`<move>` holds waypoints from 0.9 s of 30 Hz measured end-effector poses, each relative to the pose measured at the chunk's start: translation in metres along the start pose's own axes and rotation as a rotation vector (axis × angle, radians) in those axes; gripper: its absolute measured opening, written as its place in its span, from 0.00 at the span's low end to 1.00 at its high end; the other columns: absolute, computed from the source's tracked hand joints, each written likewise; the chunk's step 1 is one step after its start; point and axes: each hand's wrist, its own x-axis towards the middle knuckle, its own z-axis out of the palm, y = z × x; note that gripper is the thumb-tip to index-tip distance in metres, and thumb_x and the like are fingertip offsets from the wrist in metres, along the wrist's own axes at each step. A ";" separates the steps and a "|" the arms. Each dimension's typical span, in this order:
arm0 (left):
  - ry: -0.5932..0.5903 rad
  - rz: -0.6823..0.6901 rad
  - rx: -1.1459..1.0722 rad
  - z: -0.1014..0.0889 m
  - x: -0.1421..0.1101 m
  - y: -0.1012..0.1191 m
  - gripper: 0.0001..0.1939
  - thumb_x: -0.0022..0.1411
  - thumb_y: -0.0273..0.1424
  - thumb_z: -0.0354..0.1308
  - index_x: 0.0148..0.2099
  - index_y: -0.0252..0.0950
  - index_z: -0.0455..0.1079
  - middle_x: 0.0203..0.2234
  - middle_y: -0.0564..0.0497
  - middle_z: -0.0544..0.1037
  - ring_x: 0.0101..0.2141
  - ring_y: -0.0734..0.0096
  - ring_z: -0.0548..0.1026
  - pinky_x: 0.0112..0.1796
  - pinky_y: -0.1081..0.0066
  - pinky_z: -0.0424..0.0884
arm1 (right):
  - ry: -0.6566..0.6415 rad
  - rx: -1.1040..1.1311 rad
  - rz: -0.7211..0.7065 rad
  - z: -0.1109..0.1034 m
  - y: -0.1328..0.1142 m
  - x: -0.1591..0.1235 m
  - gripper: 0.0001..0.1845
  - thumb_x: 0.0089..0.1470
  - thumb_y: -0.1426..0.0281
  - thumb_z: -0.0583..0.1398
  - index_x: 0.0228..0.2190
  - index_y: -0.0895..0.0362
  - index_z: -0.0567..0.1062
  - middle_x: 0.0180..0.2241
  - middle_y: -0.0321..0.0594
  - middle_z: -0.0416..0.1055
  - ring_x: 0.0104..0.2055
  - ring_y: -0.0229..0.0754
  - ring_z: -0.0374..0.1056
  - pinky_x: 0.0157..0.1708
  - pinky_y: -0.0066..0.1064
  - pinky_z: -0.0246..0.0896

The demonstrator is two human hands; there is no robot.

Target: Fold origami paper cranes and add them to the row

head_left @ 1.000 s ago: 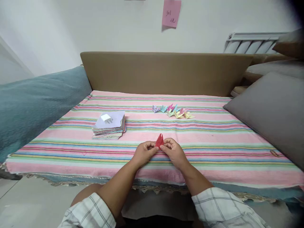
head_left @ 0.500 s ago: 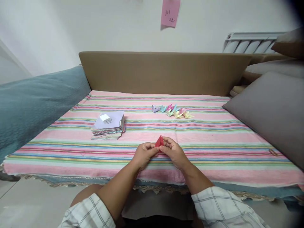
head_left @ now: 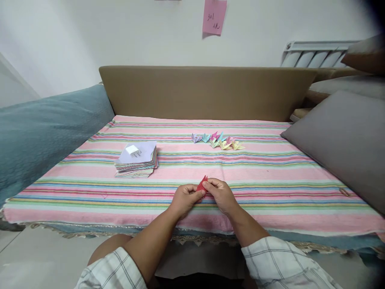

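Between my two hands is a small piece of folded red paper (head_left: pixel 201 186), its pointed tips facing away from me. My left hand (head_left: pixel 185 199) pinches its lower left side with thumb and fingers. From the right, my right hand (head_left: pixel 220 194) presses its thumb on the front of the fold, fingers behind. Part of the paper is hidden by the thumbs. Beyond the hands, several folded paper cranes (head_left: pixel 225 144) in purple, blue, pink, green and yellow sit in a cluster on the striped cloth (head_left: pixel 180 160).
A stack of square paper (head_left: pixel 136 160) stands to the left, with a small white object (head_left: pixel 132 150) on top. Grey cushions (head_left: pixel 339 132) lie at the right, a blue-green armrest (head_left: pixel 54 120) at the left. A brown backrest (head_left: pixel 207 92) runs along the back.
My right thumb has moved up the red paper and now covers more of its front. The paper sits slightly lower, with its tips looking narrower.
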 end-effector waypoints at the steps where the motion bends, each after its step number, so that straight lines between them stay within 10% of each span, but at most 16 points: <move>1: 0.000 0.002 0.014 0.000 0.000 -0.001 0.17 0.46 0.42 0.64 0.24 0.32 0.69 0.15 0.58 0.65 0.19 0.80 0.60 0.24 0.76 0.54 | 0.002 0.018 0.007 0.001 -0.001 0.000 0.12 0.48 0.60 0.62 0.26 0.56 0.75 0.25 0.34 0.70 0.28 0.37 0.63 0.31 0.28 0.57; 21: 0.031 0.144 0.214 0.002 -0.003 0.001 0.11 0.48 0.37 0.63 0.24 0.34 0.71 0.24 0.53 0.75 0.27 0.74 0.69 0.31 0.75 0.63 | 0.014 0.032 0.131 0.003 -0.004 0.001 0.17 0.37 0.60 0.68 0.17 0.58 0.70 0.19 0.32 0.67 0.24 0.34 0.58 0.27 0.27 0.55; 27: 0.070 -0.144 -0.330 0.004 -0.002 0.005 0.15 0.40 0.37 0.70 0.23 0.32 0.70 0.18 0.55 0.72 0.22 0.80 0.68 0.30 0.76 0.67 | 0.112 0.220 0.146 0.002 -0.004 0.003 0.20 0.43 0.52 0.63 0.28 0.57 0.74 0.24 0.35 0.69 0.25 0.35 0.61 0.27 0.28 0.58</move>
